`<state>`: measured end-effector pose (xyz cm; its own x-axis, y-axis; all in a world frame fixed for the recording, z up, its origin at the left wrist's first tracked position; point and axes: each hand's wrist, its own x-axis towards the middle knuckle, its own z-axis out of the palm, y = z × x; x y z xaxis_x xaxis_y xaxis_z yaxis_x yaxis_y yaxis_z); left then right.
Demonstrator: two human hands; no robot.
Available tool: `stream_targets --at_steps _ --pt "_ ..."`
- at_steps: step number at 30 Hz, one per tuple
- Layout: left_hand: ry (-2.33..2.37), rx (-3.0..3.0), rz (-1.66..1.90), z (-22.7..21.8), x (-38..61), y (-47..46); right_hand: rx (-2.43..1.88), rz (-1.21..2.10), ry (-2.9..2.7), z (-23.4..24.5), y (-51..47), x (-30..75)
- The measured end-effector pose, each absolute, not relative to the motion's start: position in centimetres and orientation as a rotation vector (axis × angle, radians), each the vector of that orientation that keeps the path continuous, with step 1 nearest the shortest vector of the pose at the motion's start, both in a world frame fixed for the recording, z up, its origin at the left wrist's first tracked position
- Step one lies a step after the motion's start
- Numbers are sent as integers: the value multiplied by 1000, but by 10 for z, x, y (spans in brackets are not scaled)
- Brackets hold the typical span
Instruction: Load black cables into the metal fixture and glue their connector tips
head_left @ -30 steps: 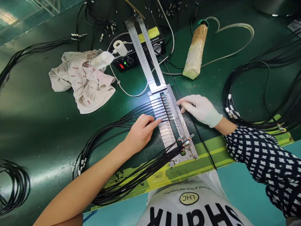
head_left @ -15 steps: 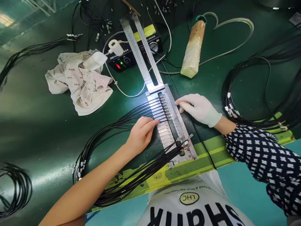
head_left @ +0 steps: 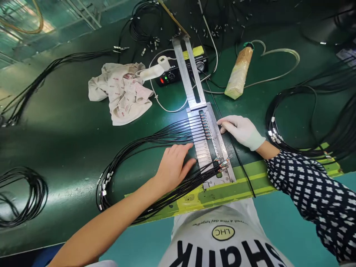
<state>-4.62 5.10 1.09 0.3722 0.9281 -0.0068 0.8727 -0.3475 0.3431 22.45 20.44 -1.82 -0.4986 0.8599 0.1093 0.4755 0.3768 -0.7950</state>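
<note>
A metal fixture (head_left: 204, 148) lies on the bench with several black cables (head_left: 169, 129) set side by side across its upper part. Their stripped, coloured wire ends (head_left: 205, 126) line up over its slot. Just left of the fixture, my bare left hand (head_left: 174, 165) is open, thumb and fingers apart, above a loose cable bundle (head_left: 191, 181) whose ends rest on the fixture's lower part. My right hand (head_left: 241, 129), in a white glove, has thumb and forefinger pressed together at the fixture's right edge; anything between them is hidden.
Behind the fixture stands a black control box (head_left: 169, 74) with lit switches. A patterned cloth (head_left: 128, 96) lies to its left, a wrapped bottle-like object (head_left: 239, 72) with a tube to its right. Coiled cables (head_left: 274, 129) lie at right and more coiled cables (head_left: 25, 198) at left.
My left hand has come off the cable on the fixture and moved slightly toward me, its thumb and fingers now spread. My right hand stays at the fixture's edge. The camera view has shifted.
</note>
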Motion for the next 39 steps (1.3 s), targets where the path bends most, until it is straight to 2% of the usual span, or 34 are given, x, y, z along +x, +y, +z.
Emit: stream_targets --at_steps 3,8,14,22,30,33,39 --pt "1579 2187 234 17 -49 -2 -1164 963 -2129 -19 203 224" --pt "1748 2233 48 1 -50 -49 -1246 929 -2144 -22 201 224" --pt "1648 2375 -126 -6 -68 -44 -1318 883 -2160 -31 203 227" --pt "1440 2627 48 -14 -86 -51 -1328 868 -2141 -23 198 221" --pt "1043 2921 65 -4 -155 -1 -1285 867 -2150 -19 197 218" --pt "1061 2702 77 2 -159 9 -1301 868 -2152 -19 198 218" --pt "1410 1792 181 22 -144 8 -1286 888 -2152 -17 199 218"
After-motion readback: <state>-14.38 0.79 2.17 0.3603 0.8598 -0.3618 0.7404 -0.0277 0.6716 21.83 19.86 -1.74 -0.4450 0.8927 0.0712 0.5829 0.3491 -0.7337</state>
